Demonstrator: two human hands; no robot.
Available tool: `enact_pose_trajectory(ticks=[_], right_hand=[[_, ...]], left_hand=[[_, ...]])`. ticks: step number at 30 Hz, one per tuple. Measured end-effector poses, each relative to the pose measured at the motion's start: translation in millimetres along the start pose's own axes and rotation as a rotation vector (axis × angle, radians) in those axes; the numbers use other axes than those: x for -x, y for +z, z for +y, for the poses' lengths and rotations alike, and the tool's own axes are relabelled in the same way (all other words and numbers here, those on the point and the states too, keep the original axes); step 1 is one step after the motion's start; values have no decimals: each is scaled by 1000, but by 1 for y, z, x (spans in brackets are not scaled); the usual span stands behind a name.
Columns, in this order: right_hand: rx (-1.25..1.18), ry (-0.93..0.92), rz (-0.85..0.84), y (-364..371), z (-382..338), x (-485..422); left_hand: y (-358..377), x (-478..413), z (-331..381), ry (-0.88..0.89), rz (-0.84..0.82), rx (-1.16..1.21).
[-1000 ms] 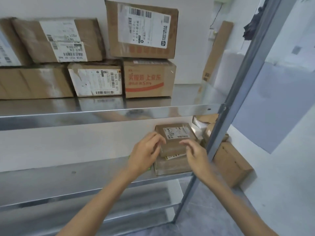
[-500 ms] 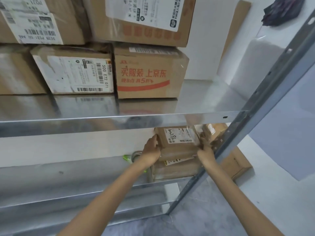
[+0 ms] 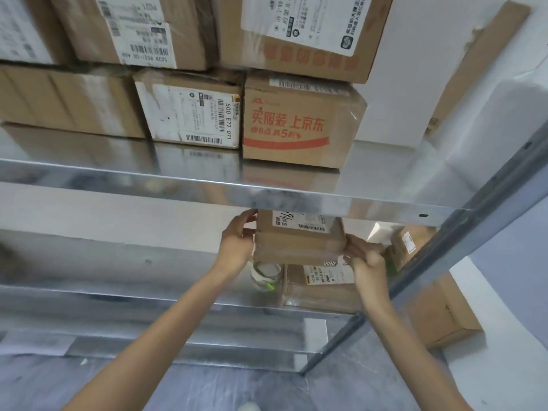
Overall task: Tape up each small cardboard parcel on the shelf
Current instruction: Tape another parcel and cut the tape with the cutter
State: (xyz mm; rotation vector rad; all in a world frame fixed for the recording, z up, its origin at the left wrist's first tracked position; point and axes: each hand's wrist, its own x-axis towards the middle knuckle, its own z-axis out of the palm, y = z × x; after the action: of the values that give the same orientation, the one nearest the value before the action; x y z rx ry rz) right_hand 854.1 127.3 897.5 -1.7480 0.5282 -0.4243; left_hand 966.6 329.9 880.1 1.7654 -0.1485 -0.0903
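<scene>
A small brown cardboard parcel (image 3: 299, 244) with a white label is held between both hands, raised above a second parcel (image 3: 320, 289) lying on the middle metal shelf (image 3: 118, 295). My left hand (image 3: 237, 244) grips its left side and my right hand (image 3: 363, 256) grips its lower right corner. The upper shelf's front rail (image 3: 207, 188) hides the top of the held parcel. A roll of clear tape (image 3: 265, 275) with a green tab lies on the shelf under my left hand.
Several larger labelled cartons (image 3: 299, 129) are stacked on the upper shelf. A slanted metal shelf post (image 3: 444, 262) runs close by my right hand. More boxes (image 3: 439, 315) sit on the floor behind the post.
Both hands closed on the top parcel's sides and lifted it off the lower parcel, up to the upper shelf's rail. The tape roll came into view. The camera moved closer.
</scene>
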Motion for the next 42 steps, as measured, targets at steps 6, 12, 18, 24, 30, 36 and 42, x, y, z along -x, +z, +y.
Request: enact_pose_trajectory(ticks=[6,12,18,24,30,36,42], right_hand=[[-130,4,-83,52,-7,17],[-173,31,-130,105,-3,33],[-120,34,-130,184,5,50],[-44,100,-105,256,12,55],[100,244,-110,283,38,61],[240,336,-193,282,60,59],[202,352,-207,284,60,48]], left_hand=[[-61,1,-19,-36,122,-40],[-116,2,-41,-81,132,-52],[-183,-11,-67,-95,119,-42],[-243,-36,-101,-142,-1,-62],[-251,-46,-149,-250,-187,-115],[-247,-54,-180,-349,-212,-139],[-245,-60,-166,-388,-222,-132]])
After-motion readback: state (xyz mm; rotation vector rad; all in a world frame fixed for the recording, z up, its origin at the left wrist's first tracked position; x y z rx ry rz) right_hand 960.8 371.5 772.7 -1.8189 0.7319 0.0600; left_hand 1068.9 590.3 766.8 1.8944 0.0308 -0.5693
